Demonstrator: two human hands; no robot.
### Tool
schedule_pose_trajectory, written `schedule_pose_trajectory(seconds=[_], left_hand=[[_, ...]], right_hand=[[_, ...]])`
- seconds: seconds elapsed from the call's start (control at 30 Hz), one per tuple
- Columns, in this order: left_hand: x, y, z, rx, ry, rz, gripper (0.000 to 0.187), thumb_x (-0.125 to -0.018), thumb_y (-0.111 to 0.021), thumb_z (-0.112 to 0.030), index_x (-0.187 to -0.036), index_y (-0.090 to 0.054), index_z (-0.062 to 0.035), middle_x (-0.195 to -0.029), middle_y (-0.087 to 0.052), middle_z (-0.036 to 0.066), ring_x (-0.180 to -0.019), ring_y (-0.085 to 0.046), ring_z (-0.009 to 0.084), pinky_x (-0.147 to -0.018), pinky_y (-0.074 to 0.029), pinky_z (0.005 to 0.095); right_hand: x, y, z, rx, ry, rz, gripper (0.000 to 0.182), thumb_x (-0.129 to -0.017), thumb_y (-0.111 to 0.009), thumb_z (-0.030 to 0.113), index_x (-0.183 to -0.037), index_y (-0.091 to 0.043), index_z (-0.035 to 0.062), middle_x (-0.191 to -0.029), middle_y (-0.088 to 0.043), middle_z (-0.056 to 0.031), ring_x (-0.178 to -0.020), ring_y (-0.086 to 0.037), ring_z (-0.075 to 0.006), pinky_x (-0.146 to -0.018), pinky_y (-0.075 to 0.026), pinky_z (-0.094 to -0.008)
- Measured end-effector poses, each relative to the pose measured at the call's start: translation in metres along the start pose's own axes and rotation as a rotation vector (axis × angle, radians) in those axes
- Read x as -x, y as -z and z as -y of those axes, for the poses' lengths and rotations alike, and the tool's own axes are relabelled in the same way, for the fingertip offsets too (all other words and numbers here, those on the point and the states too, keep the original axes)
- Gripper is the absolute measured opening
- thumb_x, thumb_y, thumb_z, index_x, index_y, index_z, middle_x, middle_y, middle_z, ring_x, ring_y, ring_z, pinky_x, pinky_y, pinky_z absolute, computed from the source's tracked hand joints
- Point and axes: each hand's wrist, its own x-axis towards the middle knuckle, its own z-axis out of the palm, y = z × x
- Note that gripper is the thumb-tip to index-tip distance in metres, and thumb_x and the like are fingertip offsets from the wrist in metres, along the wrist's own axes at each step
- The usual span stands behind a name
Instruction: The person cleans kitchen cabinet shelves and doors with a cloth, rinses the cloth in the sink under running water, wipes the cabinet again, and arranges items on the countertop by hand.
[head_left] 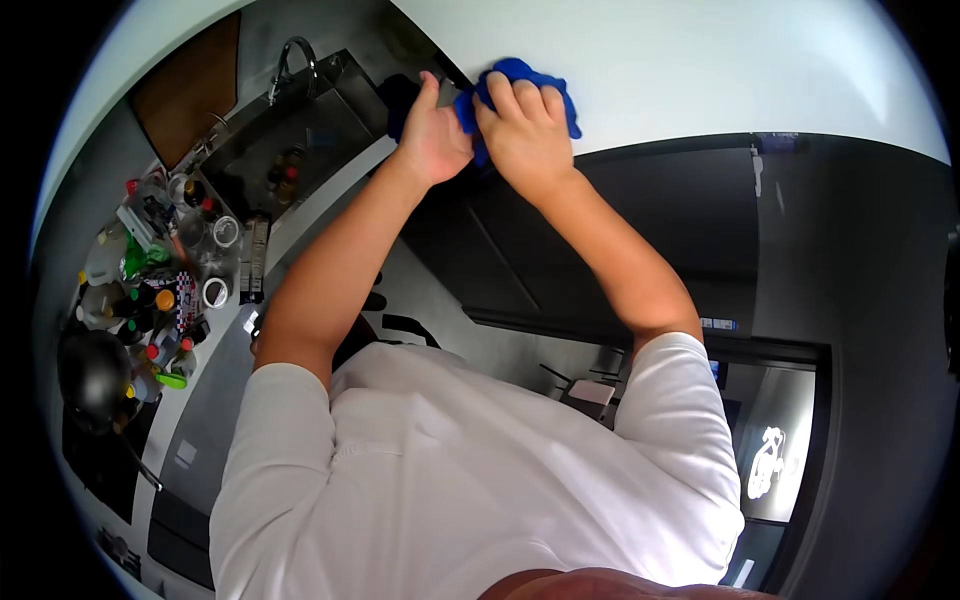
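Observation:
My right hand (527, 135) is closed over a bunched blue cloth (522, 70), pressing it against the upper edge of a dark panel beside a white surface. Its knuckles face me, and blue folds show around the fingers. Just to the left, my left hand (436, 145) is raised with its palm partly toward me and its thumb stretched up. The other fingers of that hand are mostly hidden. Part of the blue cloth hangs between the two hands, next to the left palm. A dark navy patch behind the left hand is too dim to make out.
A sink (330, 110) with a curved faucet (292, 65) is at upper left. Bottles and jars crowd the counter below it, near a black wok (93, 380). Dark cabinet fronts (640, 225) stand to the right, by a doorway. A stool (590, 391) is on the floor.

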Motion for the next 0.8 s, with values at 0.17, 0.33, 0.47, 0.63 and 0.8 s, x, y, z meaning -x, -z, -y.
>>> schedule_pose_trajectory(seconds=[0.17,0.33,0.47,0.63,0.8], left_hand=[[-0.005,-0.002,-0.006,-0.125,0.069,0.057,0.118,-0.092,-0.013,-0.090,-0.159,-0.030,0.0064,-0.167,-0.032,0.021,-0.158,-0.021,0.0341,-0.128,-0.007,0.0488],[-0.001,-0.005,-0.007,-0.092,-0.039,0.073,0.095,-0.095,-0.014,-0.087,-0.160,-0.039,-0.0212,-0.159,-0.049,0.001,-0.147,-0.041,0.0206,-0.121,-0.025,0.0432],[0.007,0.001,-0.003,-0.026,-0.015,0.048,0.092,-0.097,-0.015,-0.085,-0.157,-0.042,-0.0199,-0.158,-0.049,0.006,-0.146,-0.041,0.0235,-0.121,-0.026,0.0476],[-0.001,0.006,-0.004,0.022,0.096,0.133,0.111,-0.090,-0.012,-0.092,-0.157,-0.038,-0.0064,-0.160,-0.045,0.012,-0.154,-0.032,0.0278,-0.127,-0.009,0.0521],[0.001,0.002,-0.004,-0.093,0.077,0.122,0.119,-0.088,-0.001,-0.092,-0.163,-0.029,-0.0034,-0.167,-0.037,0.016,-0.158,-0.020,0.0318,-0.124,0.017,0.0538]], right_hand=[[0.046,0.008,-0.011,0.052,-0.015,-0.053,0.029,-0.079,-0.068,0.020,-0.105,-0.077,0.0119,-0.123,-0.064,-0.0061,-0.106,-0.058,-0.0245,-0.090,-0.042,-0.0423],[-0.083,-0.025,-0.004,-0.157,0.097,-0.074,0.020,-0.075,-0.069,0.022,-0.092,-0.073,0.0104,-0.112,-0.061,-0.0051,-0.103,-0.055,-0.0256,-0.091,-0.041,-0.0405],[-0.064,-0.009,-0.003,-0.146,0.052,-0.079,0.022,-0.080,-0.067,0.021,-0.097,-0.076,0.0108,-0.121,-0.062,-0.0058,-0.110,-0.057,-0.0257,-0.095,-0.041,-0.0405],[-0.020,0.008,-0.013,-0.005,0.025,-0.038,0.027,-0.080,-0.065,0.021,-0.103,-0.077,0.0132,-0.120,-0.063,-0.0067,-0.106,-0.058,-0.0269,-0.091,-0.042,-0.0422],[-0.171,-0.040,-0.004,-0.096,0.148,-0.198,0.015,-0.079,-0.064,0.019,-0.089,-0.073,0.0120,-0.107,-0.060,-0.0072,-0.106,-0.055,-0.0276,-0.091,-0.039,-0.0410]])
